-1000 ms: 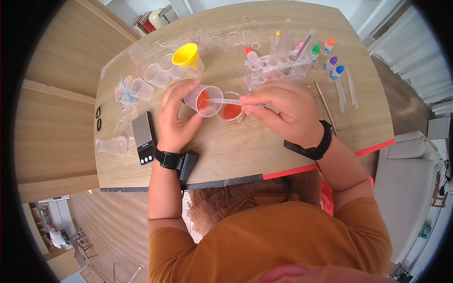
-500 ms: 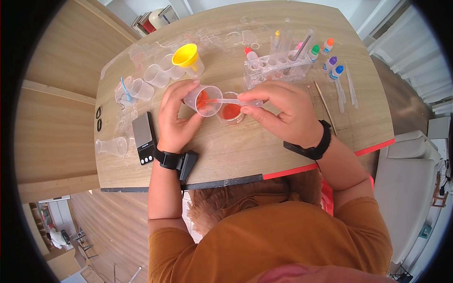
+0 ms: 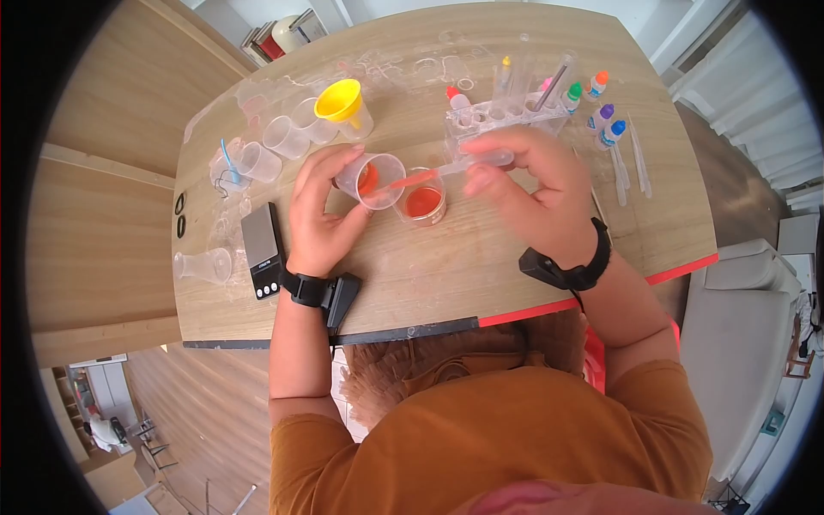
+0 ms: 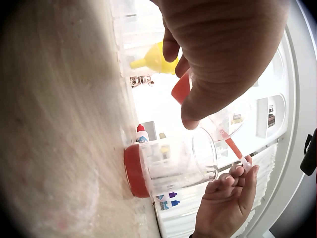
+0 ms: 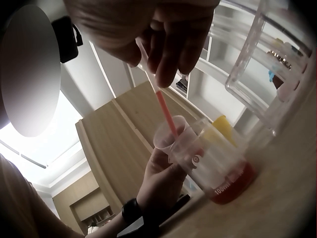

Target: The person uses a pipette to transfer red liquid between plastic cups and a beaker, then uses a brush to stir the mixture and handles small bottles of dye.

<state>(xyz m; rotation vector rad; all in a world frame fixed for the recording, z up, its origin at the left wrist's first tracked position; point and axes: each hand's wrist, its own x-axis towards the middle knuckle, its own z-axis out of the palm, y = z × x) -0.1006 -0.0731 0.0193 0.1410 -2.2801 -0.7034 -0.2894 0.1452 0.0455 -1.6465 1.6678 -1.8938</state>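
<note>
My left hand holds a clear plastic cup tilted on its side, its mouth facing right and some red-orange liquid inside. Between thumb and fingers, my right hand pinches the bulb end of a plastic dropper. Red liquid fills much of the dropper's stem, and its tip reaches into the cup's mouth. Below the dropper a clear beaker stands on the table with a layer of red liquid at the bottom. In the right wrist view the beaker's wall overlaps the cup.
Behind the hands are a yellow funnel set in a cup, several clear cups and a test tube rack. Colour bottles and spare droppers lie right. A black scale and a flask are left.
The dropper's stem has filled with red liquid. My right hand has moved right and slightly up, tilting the dropper more steeply. My left hand and the cup have barely moved.
</note>
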